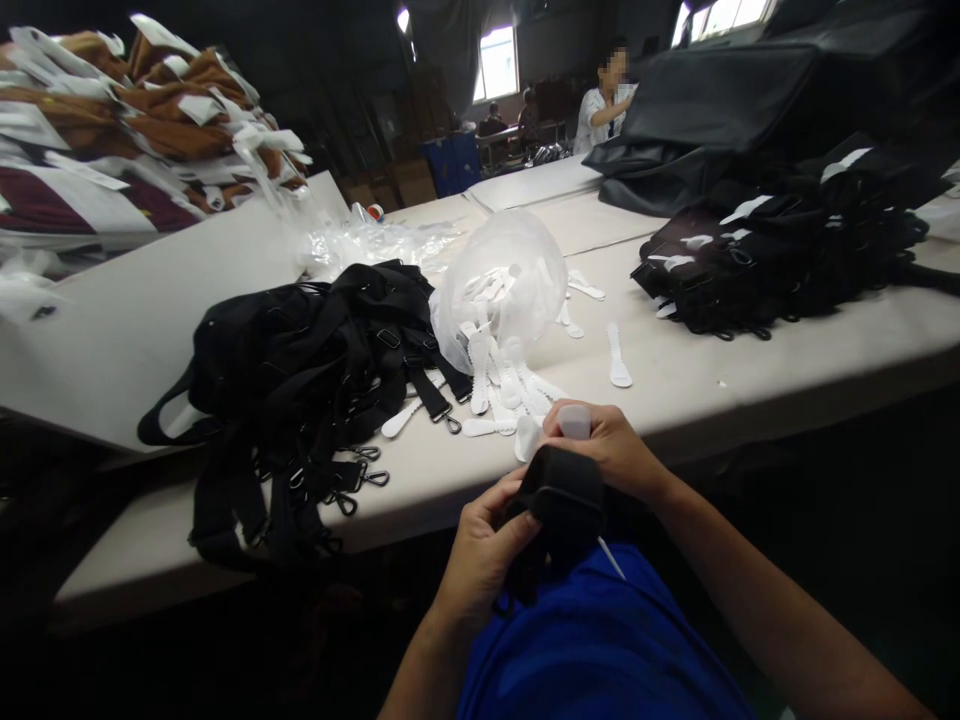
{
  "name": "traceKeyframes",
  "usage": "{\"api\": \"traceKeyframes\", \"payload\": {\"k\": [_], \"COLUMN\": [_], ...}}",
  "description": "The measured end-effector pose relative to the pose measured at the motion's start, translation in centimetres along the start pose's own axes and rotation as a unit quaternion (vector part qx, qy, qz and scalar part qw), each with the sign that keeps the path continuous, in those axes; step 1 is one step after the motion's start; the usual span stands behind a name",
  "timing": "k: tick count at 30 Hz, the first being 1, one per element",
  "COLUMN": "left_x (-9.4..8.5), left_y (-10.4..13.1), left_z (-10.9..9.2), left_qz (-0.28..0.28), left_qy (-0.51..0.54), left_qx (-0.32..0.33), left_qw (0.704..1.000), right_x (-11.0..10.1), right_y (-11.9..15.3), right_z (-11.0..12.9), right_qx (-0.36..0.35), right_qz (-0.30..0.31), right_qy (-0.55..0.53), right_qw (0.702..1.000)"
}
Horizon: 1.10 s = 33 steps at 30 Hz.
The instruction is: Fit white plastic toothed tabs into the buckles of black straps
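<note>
1. Head view, your hands: your left hand (480, 555) pinches the lower edge of a folded black strap (559, 500) held over your lap, just short of the table (675, 390) edge. Your right hand (611, 450) is closed around its top and also grips a white plastic tag (574, 421); the two hands sit close together on the same piece
2. Head view, progress: judging by the piles, a tangled heap of black straps (315, 360) with metal clips lies to your left, seemingly waiting, while a neater black stack (780, 250) with white tags showing sits to your right. Plenty looks left
3. Head view, materials: the strap is matte woven webbing; the tags are flat, smooth, notch-edged, spilling from a thin translucent bag (510, 280)
</note>
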<state>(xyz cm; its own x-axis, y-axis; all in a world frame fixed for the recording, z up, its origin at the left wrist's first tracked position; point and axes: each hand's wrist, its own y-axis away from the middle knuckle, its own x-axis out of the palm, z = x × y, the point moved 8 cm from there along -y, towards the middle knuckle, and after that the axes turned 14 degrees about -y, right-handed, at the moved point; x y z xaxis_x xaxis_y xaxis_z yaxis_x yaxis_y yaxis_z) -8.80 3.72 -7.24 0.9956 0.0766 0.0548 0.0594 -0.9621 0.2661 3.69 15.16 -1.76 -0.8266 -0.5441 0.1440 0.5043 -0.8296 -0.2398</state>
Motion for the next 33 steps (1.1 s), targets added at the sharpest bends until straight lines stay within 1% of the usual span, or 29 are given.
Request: {"api": "traceKeyframes", "payload": {"k": [2,3,4,5,7,9,10,11,13,15,16,17,18,20,21,22,23,24,25,26,27,28,29,31,33], "left_x": [0.2,0.3,0.3,0.2,-0.1,-0.7,-1.0,-1.2,-1.4,-1.5,-1.6,-1.8,-2.0,-2.6,-2.8,-3.0,-3.1,-3.1,-3.1,-2.9,-2.8,-2.6,-2.4,-2.0,-1.3], "left_y": [-0.4,-0.4,-0.3,-0.1,0.4,0.6,0.6,0.6,0.3,0.1,0.0,0.0,0.0,0.1,0.0,-0.1,-0.2,-0.4,-0.6,-0.8,-0.9,-1.0,-1.1,-1.1,-1.0], "left_z": [-0.2,0.0,0.2,0.6,1.4,2.0,2.1,2.2,2.1,1.9,1.8,1.8,1.9,2.1,2.2,2.3,2.4,2.4,2.3,2.2,2.1,2.1,2.1,2.3,2.8], "left_qz": [0.018,0.033,0.049,0.063,0.073,0.055,0.037,0.017,-0.016,-0.042,-0.053,-0.063,-0.073,-0.095,-0.103,-0.11,-0.115,-0.116,-0.116,-0.115,-0.114,-0.114,-0.114,-0.109,-0.081], "left_qy": [0.002,0.01,0.017,0.021,0.024,0.02,0.016,0.009,-0.011,-0.029,-0.032,-0.031,-0.027,-0.011,-0.005,0.001,0.007,0.012,0.016,0.017,0.016,0.013,0.009,0.008,0.022], "left_qx": [-0.002,-0.008,-0.016,-0.025,-0.041,-0.043,-0.04,-0.034,-0.018,-0.003,-0.001,-0.002,-0.006,-0.013,-0.016,-0.016,-0.013,-0.006,0.004,0.014,0.024,0.03,0.03,0.02,0.001], "left_qw": [1.0,0.999,0.999,0.997,0.996,0.997,0.998,0.999,1.0,0.999,0.998,0.998,0.997,0.995,0.995,0.994,0.993,0.993,0.993,0.993,0.993,0.993,0.993,0.994,0.996], "right_x": [1.5,1.7,1.4,0.6,-2.2,-5.7,-7.2,-8.4,-9.7,-9.9,-9.8,-9.6,-9.2,-7.6,-6.6,-5.4,-4.0,-2.3,-0.6,1.0,2.2,2.9,3.0,2.4,1.4], "right_y": [0.8,1.1,1.2,1.2,0.3,-1.2,-2.3,-3.5,-6.4,-8.6,-9.1,-9.1,-8.4,-5.5,-3.8,-2.3,-0.9,0.4,1.8,3.3,4.6,5.7,6.4,7.5,8.6], "right_z": [0.3,0.3,0.0,-0.3,-0.8,-1.1,-1.4,-1.8,-2.9,-3.5,-3.2,-2.5,-1.5,0.5,0.9,0.5,-0.5,-2.0,-3.8,-5.5,-6.9,-7.9,-8.7,-9.4,-9.6], "right_qx": [-0.008,-0.003,0.007,0.015,0.013,-0.017,-0.025,-0.023,0.002,0.021,0.012,-0.016,-0.06,-0.151,-0.17,-0.158,-0.113,-0.047,0.029,0.101,0.156,0.191,0.205,0.192,0.17], "right_qz": [0.049,0.067,0.071,0.055,-0.018,-0.114,-0.151,-0.173,-0.174,-0.159,-0.165,-0.182,-0.206,-0.241,-0.236,-0.207,-0.155,-0.092,-0.027,0.025,0.053,0.058,0.044,-0.004,-0.047], "right_qy": [0.018,0.018,0.015,0.012,0.015,0.037,0.051,0.075,0.141,0.206,0.232,0.253,0.267,0.271,0.254,0.219,0.17,0.112,0.053,-0.003,-0.052,-0.085,-0.103,-0.102,-0.073], "right_qw": [0.999,0.998,0.997,0.998,1.0,0.993,0.987,0.982,0.975,0.965,0.959,0.95,0.94,0.919,0.923,0.94,0.967,0.988,0.998,0.995,0.985,0.976,0.972,0.976,0.982]}}
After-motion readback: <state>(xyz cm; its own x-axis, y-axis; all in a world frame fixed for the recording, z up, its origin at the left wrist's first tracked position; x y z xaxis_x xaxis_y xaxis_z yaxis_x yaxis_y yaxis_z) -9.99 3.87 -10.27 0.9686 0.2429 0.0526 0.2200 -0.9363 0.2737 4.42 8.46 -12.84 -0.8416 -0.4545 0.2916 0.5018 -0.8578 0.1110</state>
